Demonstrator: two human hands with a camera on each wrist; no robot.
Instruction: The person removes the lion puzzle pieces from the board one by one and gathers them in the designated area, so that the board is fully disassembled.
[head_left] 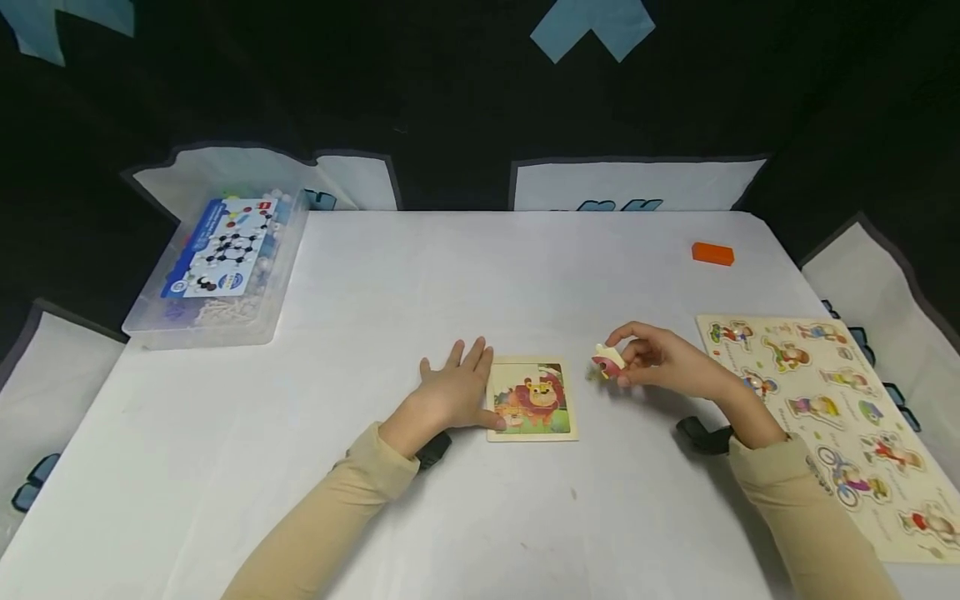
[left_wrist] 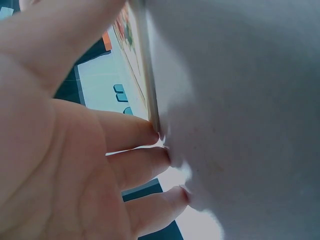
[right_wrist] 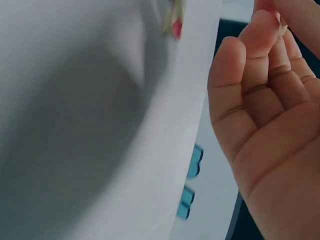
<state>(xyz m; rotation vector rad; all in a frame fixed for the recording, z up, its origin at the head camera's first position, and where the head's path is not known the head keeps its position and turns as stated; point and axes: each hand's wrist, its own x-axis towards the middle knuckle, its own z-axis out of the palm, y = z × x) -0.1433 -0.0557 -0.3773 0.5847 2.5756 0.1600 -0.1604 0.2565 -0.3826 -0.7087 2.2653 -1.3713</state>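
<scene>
A small square wooden lion puzzle (head_left: pixel 534 398) lies flat in the middle of the table; its upper left part shows plain pale wood. My left hand (head_left: pixel 454 392) rests beside its left edge, fingers spread and straight, thumb on the frame's lower left corner. In the left wrist view, the fingertips (left_wrist: pixel 162 156) touch the tabletop along the frame's side. To the right of the puzzle, my right hand (head_left: pixel 667 360) pinches a small pink and cream puzzle piece (head_left: pixel 609 360) between thumb and fingers, slightly above the table. Fingers mostly hide this piece in the right wrist view.
A large wooden board with several picture pieces (head_left: pixel 817 408) lies at the right, partly under the right forearm. An orange block (head_left: pixel 712 253) sits at the back right. A clear plastic box (head_left: pixel 217 321) with a molecule-picture booklet (head_left: pixel 225 250) stands at the back left.
</scene>
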